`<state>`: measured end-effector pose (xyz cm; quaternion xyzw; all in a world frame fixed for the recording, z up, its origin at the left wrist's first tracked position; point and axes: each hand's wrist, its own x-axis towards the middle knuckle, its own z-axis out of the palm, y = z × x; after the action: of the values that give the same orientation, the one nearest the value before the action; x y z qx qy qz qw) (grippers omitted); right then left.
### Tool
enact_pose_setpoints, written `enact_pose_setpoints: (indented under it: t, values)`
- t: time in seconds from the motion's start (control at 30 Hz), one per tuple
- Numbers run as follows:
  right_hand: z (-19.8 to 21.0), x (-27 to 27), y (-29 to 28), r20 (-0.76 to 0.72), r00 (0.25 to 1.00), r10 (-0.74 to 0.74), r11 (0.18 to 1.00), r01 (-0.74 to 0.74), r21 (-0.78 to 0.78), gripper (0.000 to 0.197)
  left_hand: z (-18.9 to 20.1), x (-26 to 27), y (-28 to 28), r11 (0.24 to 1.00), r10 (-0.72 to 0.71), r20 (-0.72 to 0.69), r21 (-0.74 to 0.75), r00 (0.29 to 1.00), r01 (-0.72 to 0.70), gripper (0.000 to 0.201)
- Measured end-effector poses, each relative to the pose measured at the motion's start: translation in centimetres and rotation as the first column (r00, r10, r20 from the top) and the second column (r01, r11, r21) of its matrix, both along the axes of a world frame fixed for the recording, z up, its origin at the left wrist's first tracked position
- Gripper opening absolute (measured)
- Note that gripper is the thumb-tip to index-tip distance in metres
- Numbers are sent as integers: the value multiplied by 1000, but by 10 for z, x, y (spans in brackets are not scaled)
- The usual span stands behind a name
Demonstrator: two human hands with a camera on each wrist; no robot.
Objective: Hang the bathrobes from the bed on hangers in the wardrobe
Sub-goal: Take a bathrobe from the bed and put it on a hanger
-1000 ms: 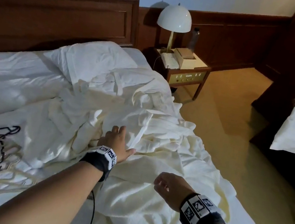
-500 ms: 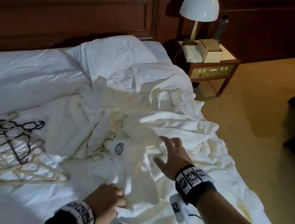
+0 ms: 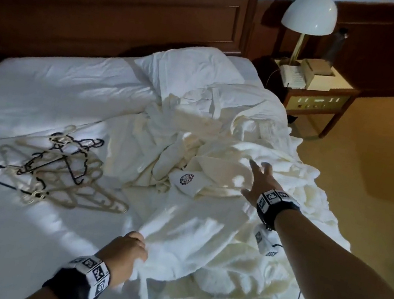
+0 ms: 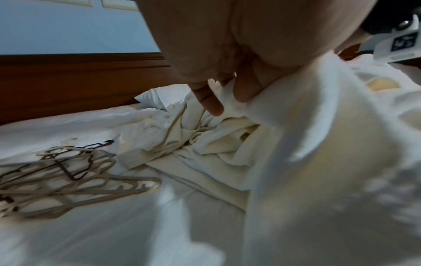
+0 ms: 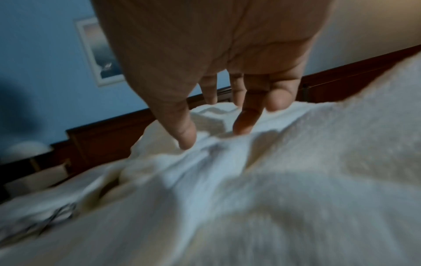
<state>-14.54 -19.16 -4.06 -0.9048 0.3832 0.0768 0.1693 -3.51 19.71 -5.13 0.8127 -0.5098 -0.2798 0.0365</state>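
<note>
Since a moment ago we have drawn our left hand back toward the bed's near edge, fist gripping a robe fold, and reached our spread, empty right hand over the pile by the right edge, hangers untouched, so we judge we are freeing one robe.
</note>
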Motion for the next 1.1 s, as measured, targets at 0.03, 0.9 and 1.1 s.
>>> enact_pose_setpoints:
  t: [0.03, 0.9, 1.1]
  values:
    - [4, 0, -7, -18, 999, -39, 999, 40, 12, 98, 1, -1, 0, 1000, -3, 13, 13, 1000, 2, 37]
    - [38, -110, 132, 67, 992, -109, 978, 95, 187, 48, 40, -67, -2, 983, 163, 91, 73, 982, -170, 40]
    - [38, -61, 193, 59, 876, -479, 676, 326, 661, 105, 48, -100, 60, 970, 235, -116, -37, 965, -241, 42]
